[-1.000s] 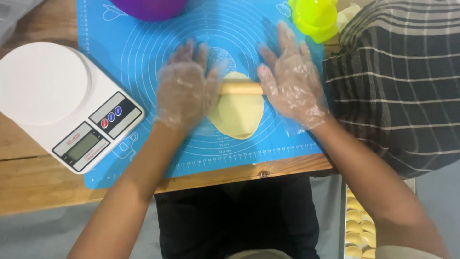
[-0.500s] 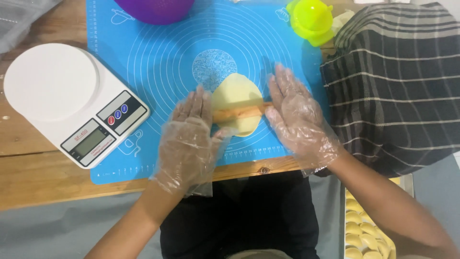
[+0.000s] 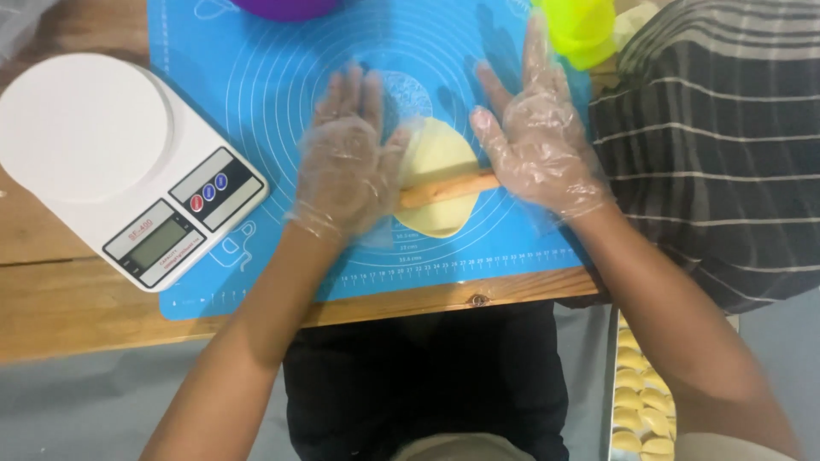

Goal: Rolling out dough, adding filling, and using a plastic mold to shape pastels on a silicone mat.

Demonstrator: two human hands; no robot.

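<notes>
A flat oval of pale yellow dough lies on a blue silicone mat with printed circles. A thin wooden rolling pin lies across the dough's near half. Both my hands wear clear plastic gloves. My left hand lies flat with fingers spread, its palm pressing on the pin's left end. My right hand is also flat and spread, with the heel of the palm on the pin's right end.
A white digital kitchen scale sits at the left, half on the mat. A purple bowl and a lime green container stand at the mat's far edge. A person in dark striped cloth is at the right. A tray of shaped dough pieces sits below the wooden table.
The pin rolled toward me over the dough, then back away a little. Both hands slid with it and now sit farther up the mat than half a second ago.
</notes>
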